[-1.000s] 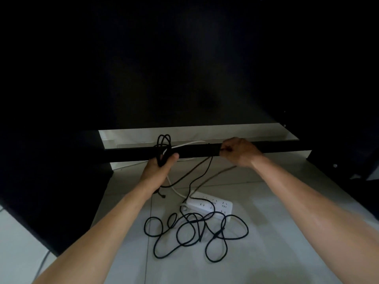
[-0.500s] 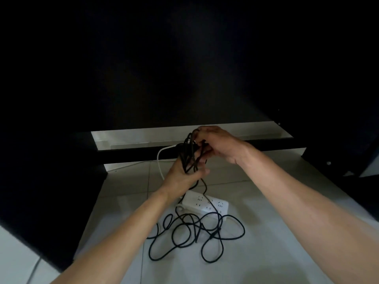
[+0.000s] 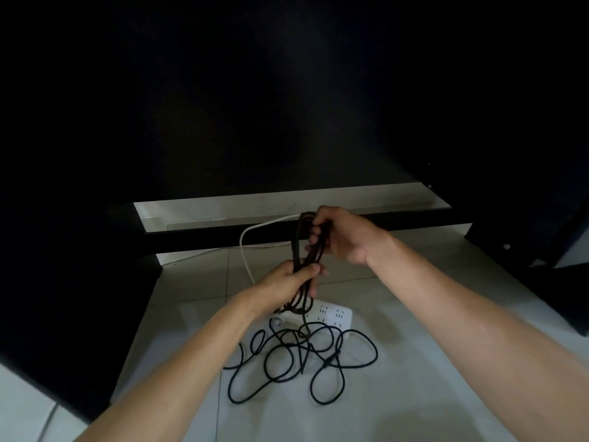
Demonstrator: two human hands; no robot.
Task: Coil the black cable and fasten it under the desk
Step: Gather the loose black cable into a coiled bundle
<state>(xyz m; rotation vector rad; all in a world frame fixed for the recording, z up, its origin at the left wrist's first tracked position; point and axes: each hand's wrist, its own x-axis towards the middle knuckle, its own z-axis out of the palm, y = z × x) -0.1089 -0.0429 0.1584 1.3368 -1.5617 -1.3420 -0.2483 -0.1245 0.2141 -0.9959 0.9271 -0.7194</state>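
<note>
Both fists grip the upright black cable (image 3: 298,256) bundle, right hand (image 3: 341,237) above left hand (image 3: 287,282), slack pooled below on the floor

Office or home desk nook, pale tiled floor (image 3: 414,314), white power strip (image 3: 331,315) (dim underside), black crossbar (image 3: 207,239)

desk underside (image 3: 287,90): upper two thirds of frame near black, no detail readable
black cable (image 3: 306,355): bundled part hidden inside left hand (image 3: 287,282) and right hand (image 3: 338,237); loop count cannot tell; ends not traceable in floor tangle
power strip (image 3: 334,314): left end covered by left hand and cable, sockets too small to read
white cord (image 3: 245,250): far end lost behind dark crossbar (image 3: 207,239)
forearms: cut off at bottom edge
right edge object (image 3: 506,247): too dark to identify
</note>
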